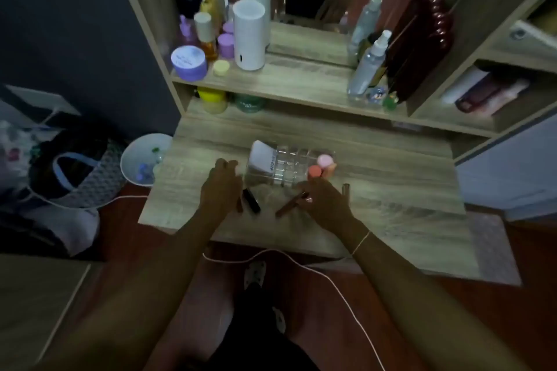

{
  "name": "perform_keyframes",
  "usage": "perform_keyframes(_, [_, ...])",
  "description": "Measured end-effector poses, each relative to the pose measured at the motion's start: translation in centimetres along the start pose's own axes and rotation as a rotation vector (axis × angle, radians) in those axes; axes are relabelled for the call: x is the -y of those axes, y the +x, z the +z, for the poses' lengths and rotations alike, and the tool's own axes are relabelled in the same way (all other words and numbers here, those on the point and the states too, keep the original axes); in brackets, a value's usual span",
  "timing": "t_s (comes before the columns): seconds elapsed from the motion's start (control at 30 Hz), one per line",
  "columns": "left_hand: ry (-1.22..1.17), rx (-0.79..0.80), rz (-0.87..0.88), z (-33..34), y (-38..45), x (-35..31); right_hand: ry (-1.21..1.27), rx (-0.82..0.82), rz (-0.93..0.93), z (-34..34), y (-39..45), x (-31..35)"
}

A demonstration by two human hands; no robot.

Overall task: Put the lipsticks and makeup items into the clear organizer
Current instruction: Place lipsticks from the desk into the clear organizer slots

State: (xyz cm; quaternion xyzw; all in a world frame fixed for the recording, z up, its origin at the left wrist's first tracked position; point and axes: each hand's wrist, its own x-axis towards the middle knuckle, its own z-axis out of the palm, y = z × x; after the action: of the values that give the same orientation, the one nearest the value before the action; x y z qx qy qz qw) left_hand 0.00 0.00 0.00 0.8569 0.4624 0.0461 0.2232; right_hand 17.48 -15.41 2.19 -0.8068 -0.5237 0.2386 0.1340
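The clear organizer (pixel 286 170) stands on the wooden desk (pixel 376 190). It holds a white packet (pixel 262 156) at its left end and pink and orange sponges (pixel 321 166) at its right end. My left hand (pixel 221 190) rests on the desk just left of the organizer, fingers loosely apart, holding nothing. A black lipstick (pixel 251 200) lies beside it. My right hand (pixel 324 202) sits in front of the organizer, its fingers closed on one end of a brown lip tube (pixel 291 204) lying on the desk. Another thin tube (pixel 346 190) stands to the right of that hand.
A shelf (pixel 286 81) behind the desk carries jars, bottles, a white cylinder (pixel 248 34) and spray bottles (pixel 367 66). A white bowl (pixel 144 159) and a bag (pixel 75 172) sit left of the desk. A white cable (pixel 301 262) runs across the floor below.
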Motion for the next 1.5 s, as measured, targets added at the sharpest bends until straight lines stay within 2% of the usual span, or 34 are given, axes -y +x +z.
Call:
perform_keyframes(0.1, [-0.066, -0.02, -0.138, 0.5, 1.3, 0.8, -0.102, 0.071, -0.025, 1.7, 1.3, 0.6])
perform_keyframes(0.2, [-0.089, 0.027, -0.186, 1.0, 1.8, 1.1, -0.203, 0.108, -0.095, 2.7, 2.0, 1.1])
perform_keyframes(0.37, [-0.119, 0.049, -0.117, 1.1, 2.7, 1.8, -0.272, 0.083, -0.136, 3.2, 3.2, 1.0])
perform_keyframes(0.6, [-0.165, 0.031, -0.13, 0.4, 4.6, 3.0, -0.35, 0.044, -0.178, 3.3, 4.8, 1.6])
perform_keyframes(0.73, [-0.243, -0.034, -0.149, -0.3, 5.9, 3.5, -0.367, -0.032, -0.215, 3.4, 5.4, 2.6])
perform_keyframes(0.9, [-0.341, -0.173, -0.093, -1.4, 6.6, 3.5, -0.232, -0.054, -0.286, 2.2, 6.7, 5.2])
perform_keyframes(1.0, [-0.376, -0.202, -0.022, -2.0, 7.0, 3.1, -0.2, -0.015, -0.238, 1.3, 7.7, 5.6])
perform_keyframes(1.1, [-0.394, -0.201, 0.055, -2.7, 7.9, 2.2, -0.143, -0.002, -0.113, 0.5, 8.8, 5.2])
perform_keyframes(1.27, [-0.451, -0.123, 0.137, -3.3, 9.7, -0.7, -0.037, -0.098, -0.023, -0.9, 9.4, 3.4])
perform_keyframes(1.4, [-0.518, -0.127, 0.254, -3.0, 10.5, -3.1, -0.043, -0.162, 0.079, -1.8, 9.9, 2.1])
perform_keyframes(1.5, [-0.551, -0.119, 0.303, -2.6, 10.7, -4.6, 0.053, -0.137, 0.146, -2.5, 10.2, 1.4])
